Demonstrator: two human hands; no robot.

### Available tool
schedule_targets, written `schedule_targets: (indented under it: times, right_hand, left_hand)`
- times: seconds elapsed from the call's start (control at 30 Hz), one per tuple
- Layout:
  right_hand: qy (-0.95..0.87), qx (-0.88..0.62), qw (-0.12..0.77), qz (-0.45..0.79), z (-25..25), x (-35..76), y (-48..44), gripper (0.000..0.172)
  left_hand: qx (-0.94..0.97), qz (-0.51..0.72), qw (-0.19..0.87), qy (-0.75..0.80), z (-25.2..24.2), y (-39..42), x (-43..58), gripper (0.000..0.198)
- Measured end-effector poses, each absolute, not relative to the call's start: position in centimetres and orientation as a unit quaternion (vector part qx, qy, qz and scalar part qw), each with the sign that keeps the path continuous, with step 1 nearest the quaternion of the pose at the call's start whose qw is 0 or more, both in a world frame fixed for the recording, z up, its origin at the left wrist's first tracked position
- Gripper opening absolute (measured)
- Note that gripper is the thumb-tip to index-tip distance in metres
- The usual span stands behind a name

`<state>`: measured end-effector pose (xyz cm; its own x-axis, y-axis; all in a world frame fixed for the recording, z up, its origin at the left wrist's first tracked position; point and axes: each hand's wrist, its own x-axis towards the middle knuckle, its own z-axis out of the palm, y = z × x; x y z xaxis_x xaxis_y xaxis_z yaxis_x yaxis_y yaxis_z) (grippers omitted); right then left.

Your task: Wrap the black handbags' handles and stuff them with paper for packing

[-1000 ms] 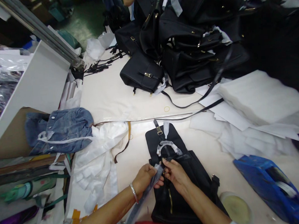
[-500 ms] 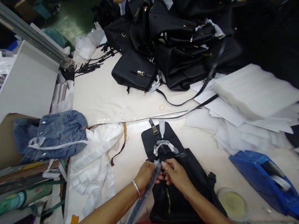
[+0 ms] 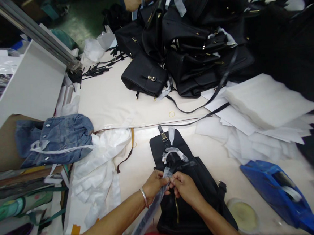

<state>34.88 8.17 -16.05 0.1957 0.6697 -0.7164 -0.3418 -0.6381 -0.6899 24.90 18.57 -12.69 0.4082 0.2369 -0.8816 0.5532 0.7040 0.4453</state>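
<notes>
Left fingers (image 3: 163,182) are pinching a translucent strip (image 3: 148,218); right fingers (image 3: 177,183) are meeting them, their own grip impossible to tell. Beneath both, a black backpack (image 3: 171,215) is lying on the surface (image 3: 202,144), its gold buckle (image 3: 164,137), beyond them, showing too small for reading.

Black bag (image 3: 185,218) under the right hand (image 3: 185,187): no words to read.
Blue tape holder (image 3: 261,172) right of that hand: none to read.
White sheets (image 3: 272,101) past that hand, to the right: none to read.
Green bottle (image 3: 19,206) far left of the left hand (image 3: 154,186): too blurry to read.
</notes>
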Motion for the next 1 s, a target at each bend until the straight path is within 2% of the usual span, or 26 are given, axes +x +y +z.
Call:
schedule_targets:
  times: [0.2,0.33,0.4,0.47,0.57,0.7,0.83,1.0]
  right_hand:
    - [-0.208,-0.695,0.331,0.604,-14.9,35.8,7.8,0.019]
    - [-0.346,-0.794,0.278,0.416,-14.0,37.1,7.8,0.013]
    - [-0.391,-0.800,0.280,0.359,-13.7,37.4,8.1,0.018]
    - [-0.418,-0.784,0.285,0.360,-13.5,37.5,8.5,0.021]
    - [-0.430,-0.766,0.293,0.378,-13.4,37.3,9.0,0.012]
    - [-0.450,-0.755,0.302,0.369,-13.6,37.4,9.1,0.012]
    - [-0.454,-0.782,0.272,0.329,-14.3,38.2,9.0,0.009]
    - [-0.446,-0.786,0.232,0.361,-14.6,39.1,9.1,0.008]
  left_hand:
    - [0.319,-0.166,0.787,0.502,-13.2,19.3,24.3,0.041]
    - [0.305,-0.180,0.785,0.508,-13.8,19.5,24.0,0.039]
    - [0.316,-0.170,0.780,0.512,-14.0,19.2,24.1,0.038]
    - [0.331,-0.160,0.771,0.521,-14.0,18.9,24.3,0.037]
    - [0.350,-0.145,0.762,0.526,-13.9,18.6,24.5,0.035]
    - [0.358,-0.151,0.772,0.503,-13.3,18.7,24.3,0.040]
    - [0.334,-0.158,0.792,0.486,-12.8,19.0,24.1,0.046]
    - [0.315,-0.149,0.805,0.479,-12.7,19.3,23.4,0.049]
